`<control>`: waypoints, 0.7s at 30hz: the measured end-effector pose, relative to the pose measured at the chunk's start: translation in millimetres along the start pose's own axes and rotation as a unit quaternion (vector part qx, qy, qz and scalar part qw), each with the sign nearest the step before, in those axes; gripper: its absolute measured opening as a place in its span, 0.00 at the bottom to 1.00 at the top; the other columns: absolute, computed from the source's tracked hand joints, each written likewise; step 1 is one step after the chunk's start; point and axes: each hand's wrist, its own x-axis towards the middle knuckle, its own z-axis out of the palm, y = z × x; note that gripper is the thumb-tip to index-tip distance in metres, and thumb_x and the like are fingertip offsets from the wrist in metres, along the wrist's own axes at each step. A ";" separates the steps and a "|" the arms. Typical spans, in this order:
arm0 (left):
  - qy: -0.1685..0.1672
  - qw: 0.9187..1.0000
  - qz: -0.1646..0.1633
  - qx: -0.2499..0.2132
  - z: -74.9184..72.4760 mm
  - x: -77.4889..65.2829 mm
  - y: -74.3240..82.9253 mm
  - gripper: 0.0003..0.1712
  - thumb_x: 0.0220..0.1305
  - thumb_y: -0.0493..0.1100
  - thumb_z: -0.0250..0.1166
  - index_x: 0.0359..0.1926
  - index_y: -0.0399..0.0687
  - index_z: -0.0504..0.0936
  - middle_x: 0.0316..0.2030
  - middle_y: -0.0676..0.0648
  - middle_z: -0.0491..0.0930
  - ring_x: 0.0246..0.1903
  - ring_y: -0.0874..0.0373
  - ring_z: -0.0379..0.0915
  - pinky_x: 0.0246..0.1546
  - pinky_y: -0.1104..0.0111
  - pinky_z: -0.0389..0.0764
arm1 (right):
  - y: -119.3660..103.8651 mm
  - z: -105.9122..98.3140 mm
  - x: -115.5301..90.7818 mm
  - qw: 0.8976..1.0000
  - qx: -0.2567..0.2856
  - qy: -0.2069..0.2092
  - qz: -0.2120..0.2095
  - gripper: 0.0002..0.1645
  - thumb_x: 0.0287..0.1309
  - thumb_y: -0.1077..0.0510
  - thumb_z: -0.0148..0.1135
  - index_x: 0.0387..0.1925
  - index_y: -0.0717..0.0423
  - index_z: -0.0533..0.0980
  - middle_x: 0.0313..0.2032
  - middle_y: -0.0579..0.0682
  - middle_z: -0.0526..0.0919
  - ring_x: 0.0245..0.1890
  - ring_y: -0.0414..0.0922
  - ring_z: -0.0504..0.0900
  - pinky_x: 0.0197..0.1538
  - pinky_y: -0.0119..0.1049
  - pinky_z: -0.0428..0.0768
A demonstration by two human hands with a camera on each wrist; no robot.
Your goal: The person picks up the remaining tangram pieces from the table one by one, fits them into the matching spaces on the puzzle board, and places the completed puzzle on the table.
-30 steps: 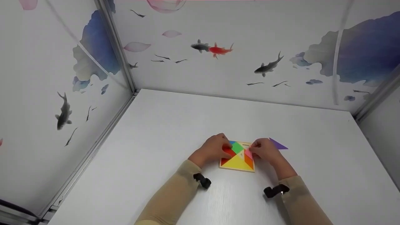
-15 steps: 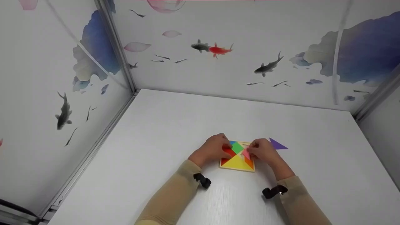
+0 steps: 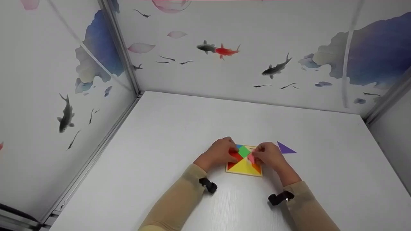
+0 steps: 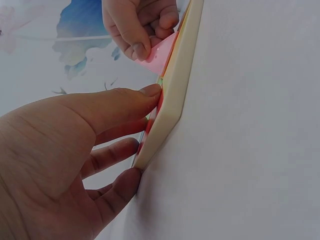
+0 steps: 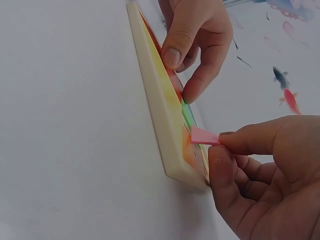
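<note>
A square wooden tangram tray (image 3: pixel 243 174) lies on the table, holding a yellow triangle (image 3: pixel 243 167), a green square (image 3: pixel 244 151), a red piece (image 3: pixel 236 156), an orange piece (image 3: pixel 257 168) and a bit of blue. My left hand (image 3: pixel 220 150) rests its spread thumb and fingertips on the red piece and the tray's left edge. Between thumb and forefinger, my right hand (image 3: pixel 269 154) pinches a pink tangram piece (image 5: pixel 204 136), tilted over the tray's right part, its tip at or just above the surface. The right fingers hide the upper right corner.
Just beyond the right hand, a purple triangle (image 3: pixel 285 148) lies loose on the white table (image 3: pixel 179 122). White panels printed with fish and leaves enclose the table at the back and sides. Each wrist wears a black camera mount.
My right hand has shifted slightly left, carrying the pink piece toward the green square and uncovering more of the purple triangle. The left hand stays in place.
</note>
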 end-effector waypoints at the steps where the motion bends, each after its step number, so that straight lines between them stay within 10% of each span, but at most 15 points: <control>1: -0.001 1.000 -0.001 0.001 0.1 0.0 0.1 0.20 0.63 0.53 0.77 0.55 0.56 0.92 0.51 0.54 0.79 0.50 0.60 0.74 0.58 0.69 0.79 | -0.2 0.5 -0.5 1.000 0.001 0.000 -0.001 0.11 0.71 0.55 0.68 0.45 0.61 0.81 0.37 0.55 0.83 0.34 0.47 0.82 0.41 0.31 0.85; 21: 0.001 1.000 0.000 0.007 0.7 2.3 -2.2 0.20 0.63 0.52 0.76 0.55 0.55 0.92 0.51 0.54 0.80 0.50 0.59 0.75 0.58 0.69 0.78 | -2.1 5.8 -0.9 1.000 -0.007 0.004 -0.011 0.11 0.69 0.55 0.69 0.42 0.60 0.81 0.35 0.54 0.83 0.33 0.46 0.82 0.39 0.31 0.84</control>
